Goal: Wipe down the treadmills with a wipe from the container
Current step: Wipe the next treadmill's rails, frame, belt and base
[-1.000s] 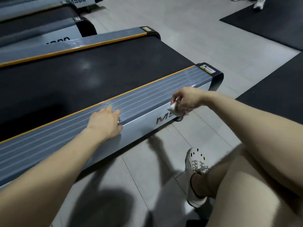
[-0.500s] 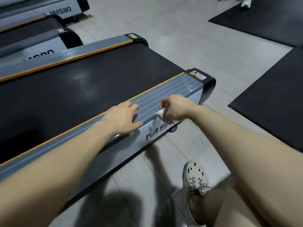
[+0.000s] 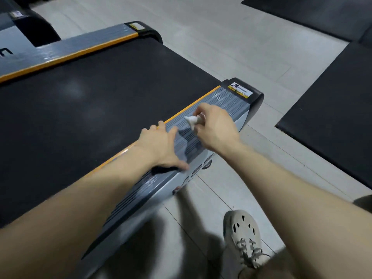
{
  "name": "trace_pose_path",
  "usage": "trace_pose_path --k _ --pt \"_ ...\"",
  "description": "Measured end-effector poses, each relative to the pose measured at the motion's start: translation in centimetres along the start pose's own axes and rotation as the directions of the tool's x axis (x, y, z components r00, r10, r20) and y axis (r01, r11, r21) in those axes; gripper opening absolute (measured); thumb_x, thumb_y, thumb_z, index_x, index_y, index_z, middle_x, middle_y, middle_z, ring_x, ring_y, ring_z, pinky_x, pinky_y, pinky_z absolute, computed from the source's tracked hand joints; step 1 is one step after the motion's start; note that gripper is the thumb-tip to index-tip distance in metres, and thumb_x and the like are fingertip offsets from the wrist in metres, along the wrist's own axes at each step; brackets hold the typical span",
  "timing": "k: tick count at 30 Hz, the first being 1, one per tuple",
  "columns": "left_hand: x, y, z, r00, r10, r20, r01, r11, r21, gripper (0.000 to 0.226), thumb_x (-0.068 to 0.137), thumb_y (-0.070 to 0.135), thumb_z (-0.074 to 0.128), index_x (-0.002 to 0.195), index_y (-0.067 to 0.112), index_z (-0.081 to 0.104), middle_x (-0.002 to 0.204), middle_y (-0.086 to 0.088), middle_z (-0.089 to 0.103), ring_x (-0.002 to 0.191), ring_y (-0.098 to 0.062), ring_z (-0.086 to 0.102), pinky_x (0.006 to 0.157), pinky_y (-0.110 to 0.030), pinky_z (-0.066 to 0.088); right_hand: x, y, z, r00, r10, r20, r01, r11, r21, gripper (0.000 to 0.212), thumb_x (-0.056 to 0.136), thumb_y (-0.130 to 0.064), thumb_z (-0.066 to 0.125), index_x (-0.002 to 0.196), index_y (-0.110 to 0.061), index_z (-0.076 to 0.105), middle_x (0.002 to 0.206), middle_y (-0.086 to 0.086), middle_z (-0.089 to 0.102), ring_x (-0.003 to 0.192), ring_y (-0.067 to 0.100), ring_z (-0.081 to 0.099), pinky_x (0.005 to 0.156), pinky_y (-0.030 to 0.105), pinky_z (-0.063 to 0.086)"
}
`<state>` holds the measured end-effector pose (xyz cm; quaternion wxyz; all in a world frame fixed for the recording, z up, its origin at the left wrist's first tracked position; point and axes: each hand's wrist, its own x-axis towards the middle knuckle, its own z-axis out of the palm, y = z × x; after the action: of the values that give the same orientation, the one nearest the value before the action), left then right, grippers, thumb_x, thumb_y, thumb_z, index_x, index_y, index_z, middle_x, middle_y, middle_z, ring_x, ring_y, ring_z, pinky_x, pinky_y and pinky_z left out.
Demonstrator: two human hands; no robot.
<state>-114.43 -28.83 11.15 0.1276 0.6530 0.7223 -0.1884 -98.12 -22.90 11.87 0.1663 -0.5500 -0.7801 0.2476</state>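
Observation:
A treadmill with a black belt [image 3: 96, 109] and a ribbed grey side rail [image 3: 227, 105] edged in orange fills the left and middle. My right hand [image 3: 216, 129] pinches a small crumpled white wipe [image 3: 192, 120] just above the rail, near its rear end. My left hand [image 3: 161, 148] lies flat on the same rail with fingers spread, its fingertips near the orange edge. The wipe container is not in view.
A second treadmill [image 3: 30, 27] stands at the upper left. Black rubber mats [image 3: 332, 109] lie on the grey tiled floor to the right. My right foot in a pale perforated shoe [image 3: 243, 236] rests on the tiles below the rail.
My right hand has risen with the wipe from the rail's silver side panel onto its ribbed top. My left hand slid along the rail toward the rear end.

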Motion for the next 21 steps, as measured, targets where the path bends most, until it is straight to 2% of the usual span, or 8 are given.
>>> trace_pose_path --k 3,6,8,12,14,17,19,21 --pt "0.1 0.2 1.8 0.999 -0.001 -0.036 0.004 0.996 0.094 0.148 0.058 0.104 0.056 0.171 0.024 0.006 0.175 -0.028 0.008 0.158 -0.047 0.021 0.121 -0.059 0.032 2.9 -0.1 -0.1 0.997 -0.036 -0.071 0.040 0.998 0.054 0.013 0.096 -0.023 0.066 0.109 -0.023 0.066 0.111 -0.002 0.057 0.093 0.026 0.060 0.073 0.034 0.041" --pt "-0.7 -0.3 3.6 0.984 0.012 -0.176 -0.012 1.000 0.005 0.137 0.062 0.104 0.045 0.172 0.028 0.014 0.177 -0.024 0.009 0.159 -0.043 0.020 0.122 -0.057 0.026 5.8 -0.7 -0.2 0.990 -0.105 -0.092 0.111 0.992 0.055 0.014 0.096 -0.028 0.063 0.108 -0.021 0.066 0.114 -0.002 0.057 0.093 0.022 0.060 0.075 0.034 0.045" --pt "-1.0 -0.5 5.0 0.958 0.004 -0.286 -0.027 0.997 -0.076 0.127 0.069 0.100 0.044 0.170 0.025 0.027 0.176 -0.026 0.015 0.159 -0.043 0.023 0.123 -0.059 0.022 8.2 -1.3 0.4 0.984 -0.179 -0.028 0.179 0.984 0.020 0.018 0.098 -0.035 0.062 0.106 -0.020 0.066 0.111 -0.001 0.058 0.090 0.021 0.059 0.076 0.033 0.045" --pt "-1.1 -0.2 5.8 0.947 0.012 -0.320 -0.044 0.995 -0.092 0.117 0.082 0.095 0.039 0.170 0.019 0.027 0.175 -0.029 0.012 0.161 -0.044 0.018 0.126 -0.063 0.015 12.4 -2.9 0.3 0.923 -0.335 0.186 0.353 0.933 -0.067 0.022 0.093 -0.045 0.065 0.100 -0.024 0.066 0.108 -0.003 0.059 0.090 0.021 0.060 0.078 0.035 0.049" --pt "-1.0 -0.6 5.8 0.933 0.013 -0.360 -0.058 0.992 -0.114 0.116 0.083 0.095 0.040 0.169 0.017 0.031 0.174 -0.029 0.016 0.161 -0.045 0.021 0.126 -0.063 0.017 14.2 -4.3 -0.4 0.884 -0.377 0.278 0.412 0.907 -0.081 0.023 0.087 -0.041 0.064 0.101 -0.023 0.067 0.105 0.000 0.061 0.090 0.022 0.060 0.076 0.035 0.046" --pt "-1.0 -0.4 6.5 0.894 0.015 -0.447 -0.098 0.981 -0.164 0.111 0.085 0.092 0.044 0.165 0.015 0.041 0.172 -0.029 0.024 0.159 -0.045 0.027 0.125 -0.062 0.021 16.1 -5.5 -0.2 0.823 -0.443 0.356 0.504 0.858 -0.097 0.017 0.086 -0.024 0.070 0.103 -0.024 0.069 0.100 -0.003 0.065 0.091 0.022 0.063 0.079 0.039 0.052" --pt "-0.6 -0.3 6.8 0.879 -0.004 -0.477 -0.091 0.980 -0.174 0.108 0.087 0.092 0.045 0.164 0.015 0.044 0.172 -0.028 0.027 0.159 -0.044 0.028 0.125 -0.061 0.022 16.9 -5.6 0.2 0.772 -0.507 0.384 0.572 0.817 -0.072 0.016 0.089 -0.026 0.077 0.104 -0.024 0.070 0.096 -0.005 0.068 0.089 0.020 0.064 0.079 0.039 0.052" --pt "-0.6 -0.1 6.7 0.898 -0.035 -0.439 -0.036 0.987 -0.154 0.109 0.086 0.093 0.044 0.166 0.020 0.040 0.174 -0.025 0.022 0.160 -0.042 0.025 0.127 -0.061 0.020 17.1 -5.1 0.5 0.730 -0.557 0.396 0.617 0.786 -0.034 0.018 0.089 -0.031 0.080 0.103 -0.024 0.071 0.092 -0.006 0.069 0.087 0.019 0.065 0.076 0.036 0.050"
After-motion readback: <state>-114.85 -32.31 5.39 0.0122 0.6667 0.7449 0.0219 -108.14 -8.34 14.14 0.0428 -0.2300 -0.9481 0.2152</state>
